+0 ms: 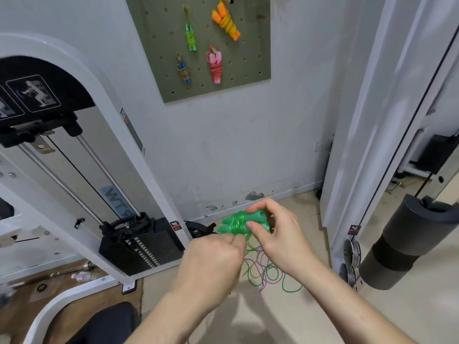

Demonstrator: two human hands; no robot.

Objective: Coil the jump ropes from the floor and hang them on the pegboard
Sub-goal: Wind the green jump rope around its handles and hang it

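My right hand (272,234) grips a green jump rope bundle (238,223), its two handles side by side with green cord wound around them. My left hand (211,259) is closed just below the bundle's left end, pinching the cord. Loose rope (265,271) in green, yellow and purple lies tangled on the floor under my hands. On the wall above hangs an olive pegboard (250,78) with several coiled ropes: an orange one (226,21), a light green one (191,37), a pink one (215,64) and a blue one (183,70).
A white weight machine with a black weight stack (141,247) stands to the left. A white frame post (367,150) and a black foam roller pad (407,242) stand to the right. Beige floor tiles (310,316) lie between them.
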